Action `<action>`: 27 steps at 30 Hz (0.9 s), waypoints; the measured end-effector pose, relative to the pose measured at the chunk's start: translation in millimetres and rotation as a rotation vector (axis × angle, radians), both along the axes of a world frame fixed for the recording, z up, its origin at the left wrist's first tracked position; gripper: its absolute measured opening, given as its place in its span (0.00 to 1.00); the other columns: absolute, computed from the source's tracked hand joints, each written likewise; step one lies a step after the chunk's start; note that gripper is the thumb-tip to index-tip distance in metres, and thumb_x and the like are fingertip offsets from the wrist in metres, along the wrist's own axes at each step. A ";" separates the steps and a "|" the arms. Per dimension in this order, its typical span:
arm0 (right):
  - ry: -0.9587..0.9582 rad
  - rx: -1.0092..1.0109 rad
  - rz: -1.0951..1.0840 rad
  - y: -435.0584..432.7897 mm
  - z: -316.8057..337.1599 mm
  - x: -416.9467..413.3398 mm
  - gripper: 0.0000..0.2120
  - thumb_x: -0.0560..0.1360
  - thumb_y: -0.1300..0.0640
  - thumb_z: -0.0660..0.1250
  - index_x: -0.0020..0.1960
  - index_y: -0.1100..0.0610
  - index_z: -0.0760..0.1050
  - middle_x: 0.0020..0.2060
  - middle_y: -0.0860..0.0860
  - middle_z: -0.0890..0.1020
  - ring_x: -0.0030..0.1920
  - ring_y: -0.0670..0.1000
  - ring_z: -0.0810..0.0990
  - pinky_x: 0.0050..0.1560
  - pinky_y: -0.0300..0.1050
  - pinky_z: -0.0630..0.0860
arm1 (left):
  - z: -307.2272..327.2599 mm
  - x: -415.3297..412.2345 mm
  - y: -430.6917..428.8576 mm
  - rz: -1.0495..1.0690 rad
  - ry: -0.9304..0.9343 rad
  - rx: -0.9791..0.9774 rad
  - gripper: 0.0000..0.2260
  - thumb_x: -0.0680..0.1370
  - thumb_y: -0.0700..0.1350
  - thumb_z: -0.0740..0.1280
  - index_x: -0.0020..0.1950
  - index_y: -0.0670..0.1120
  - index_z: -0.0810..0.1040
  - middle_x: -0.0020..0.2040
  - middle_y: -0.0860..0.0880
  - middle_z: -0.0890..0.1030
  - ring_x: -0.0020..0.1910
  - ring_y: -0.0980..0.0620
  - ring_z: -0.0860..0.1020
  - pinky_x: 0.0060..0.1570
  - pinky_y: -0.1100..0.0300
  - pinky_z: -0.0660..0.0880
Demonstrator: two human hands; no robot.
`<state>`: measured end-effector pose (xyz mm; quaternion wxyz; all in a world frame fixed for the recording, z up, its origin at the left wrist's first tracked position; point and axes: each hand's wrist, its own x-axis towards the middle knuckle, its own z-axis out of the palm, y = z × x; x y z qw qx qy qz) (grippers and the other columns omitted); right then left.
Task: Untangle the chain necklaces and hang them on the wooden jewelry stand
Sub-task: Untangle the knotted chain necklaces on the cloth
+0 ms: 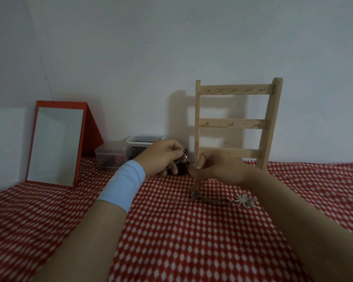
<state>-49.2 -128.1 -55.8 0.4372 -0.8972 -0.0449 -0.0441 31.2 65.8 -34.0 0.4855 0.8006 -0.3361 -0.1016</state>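
A wooden jewelry stand (231,124) with three hooked crossbars leans against the wall, all hooks bare. My left hand (161,157), with a light blue wristband, pinches one end of a thin silver chain (186,158) between thumb and fingers. My right hand (220,169) pinches the same chain a little to the right, in front of the stand's foot. From it the chain hangs down to a tangled silver heap (208,197) on the cloth, ending in a flower-shaped pendant (246,200).
A red-framed mirror (55,143) stands at the left. Clear plastic boxes (130,149) sit by the wall behind my left hand, with a small dark object (181,169) between my hands. A red and white patterned cloth (181,241) covers the surface.
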 end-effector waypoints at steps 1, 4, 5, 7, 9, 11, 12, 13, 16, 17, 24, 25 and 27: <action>0.036 -0.013 0.019 -1.0 0.3 -0.8 0.05 0.75 0.57 0.74 0.48 0.57 0.80 0.44 0.49 0.86 0.46 0.45 0.85 0.52 0.40 0.78 | 0.1 3.2 0.4 0.004 0.016 -0.018 0.08 0.83 0.43 0.59 0.47 0.46 0.75 0.39 0.51 0.82 0.28 0.52 0.76 0.24 0.63 0.66; 0.187 -0.169 0.089 0.8 -4.0 -0.6 0.05 0.76 0.50 0.73 0.51 0.49 0.81 0.49 0.46 0.85 0.52 0.46 0.83 0.60 0.46 0.76 | 1.6 11.6 2.2 0.019 0.076 -0.097 0.10 0.84 0.42 0.55 0.45 0.45 0.70 0.34 0.48 0.75 0.21 0.56 0.66 0.21 0.65 0.58; 0.211 -0.245 0.098 1.6 -6.0 0.3 0.06 0.77 0.48 0.72 0.52 0.47 0.81 0.50 0.45 0.84 0.53 0.46 0.82 0.61 0.47 0.75 | 3.5 11.6 3.4 0.039 0.086 -0.111 0.09 0.84 0.42 0.55 0.45 0.44 0.70 0.33 0.48 0.73 0.19 0.57 0.64 0.20 0.66 0.57; 0.214 -0.361 0.082 2.2 -7.5 1.9 0.09 0.77 0.46 0.71 0.54 0.48 0.82 0.51 0.45 0.84 0.54 0.46 0.81 0.62 0.48 0.76 | 3.8 15.2 7.0 0.125 0.020 -0.067 0.09 0.84 0.41 0.56 0.44 0.44 0.71 0.32 0.49 0.72 0.19 0.60 0.67 0.20 0.67 0.61; 0.190 -0.398 0.049 -1.5 -8.0 3.8 0.10 0.77 0.46 0.71 0.54 0.50 0.82 0.49 0.46 0.84 0.52 0.47 0.82 0.61 0.50 0.78 | -0.2 24.8 12.8 0.233 -0.210 0.097 0.10 0.83 0.45 0.58 0.42 0.47 0.73 0.35 0.50 0.77 0.30 0.59 0.76 0.31 0.62 0.72; 0.185 -0.353 0.038 -6.7 -8.2 4.1 0.09 0.78 0.49 0.69 0.55 0.52 0.81 0.50 0.48 0.84 0.53 0.48 0.82 0.60 0.49 0.78 | -2.0 32.0 21.1 0.301 -0.400 0.298 0.11 0.82 0.49 0.58 0.42 0.51 0.75 0.40 0.50 0.80 0.42 0.50 0.80 0.45 0.55 0.74; 0.188 -0.294 0.035 -8.4 -8.6 4.0 0.08 0.79 0.51 0.68 0.56 0.52 0.80 0.51 0.49 0.84 0.54 0.49 0.82 0.60 0.48 0.78 | -1.3 32.1 24.7 0.304 -0.423 0.374 0.11 0.81 0.49 0.57 0.43 0.51 0.75 0.43 0.50 0.80 0.46 0.48 0.79 0.48 0.54 0.73; 0.189 -0.234 0.030 -9.8 -9.8 4.5 0.06 0.80 0.53 0.67 0.56 0.52 0.78 0.52 0.49 0.83 0.54 0.49 0.82 0.59 0.46 0.77 | -0.8 32.3 27.4 0.300 -0.433 0.459 0.11 0.81 0.48 0.57 0.45 0.50 0.77 0.46 0.49 0.81 0.48 0.47 0.79 0.49 0.54 0.73; 0.166 -0.211 0.024 -7.4 -11.3 4.0 0.07 0.83 0.52 0.63 0.60 0.47 0.76 0.53 0.45 0.81 0.52 0.45 0.80 0.52 0.39 0.75 | 1.1 27.2 30.8 0.285 -0.453 0.762 0.13 0.82 0.47 0.56 0.54 0.48 0.79 0.58 0.47 0.80 0.55 0.46 0.77 0.55 0.56 0.71; 0.166 -0.258 0.030 -5.8 -12.0 3.8 0.09 0.83 0.50 0.62 0.62 0.47 0.76 0.53 0.43 0.80 0.53 0.43 0.79 0.51 0.37 0.73 | -0.7 27.2 32.0 0.277 -0.433 0.821 0.13 0.82 0.47 0.56 0.57 0.48 0.79 0.60 0.46 0.79 0.57 0.46 0.76 0.57 0.56 0.71; 0.258 -0.411 0.052 0.6 -23.8 5.9 0.10 0.81 0.50 0.67 0.61 0.43 0.81 0.57 0.42 0.81 0.58 0.45 0.79 0.65 0.47 0.74 | -28.2 31.7 32.3 0.189 -0.277 1.029 0.14 0.79 0.50 0.64 0.59 0.43 0.80 0.59 0.45 0.80 0.57 0.47 0.78 0.56 0.57 0.74; 0.244 -0.425 0.047 0.9 -24.1 6.3 0.10 0.80 0.51 0.68 0.60 0.43 0.81 0.56 0.41 0.81 0.57 0.45 0.79 0.65 0.46 0.75 | -30.5 30.5 30.0 0.182 -0.284 1.041 0.14 0.79 0.50 0.65 0.59 0.43 0.80 0.59 0.46 0.80 0.57 0.47 0.78 0.58 0.57 0.75; 0.209 -0.478 0.024 2.3 -21.9 5.6 0.10 0.78 0.51 0.71 0.59 0.43 0.81 0.55 0.40 0.82 0.57 0.43 0.79 0.64 0.44 0.76 | -32.1 28.8 24.7 0.179 -0.330 1.035 0.13 0.78 0.47 0.67 0.60 0.45 0.81 0.59 0.47 0.81 0.57 0.47 0.79 0.60 0.55 0.75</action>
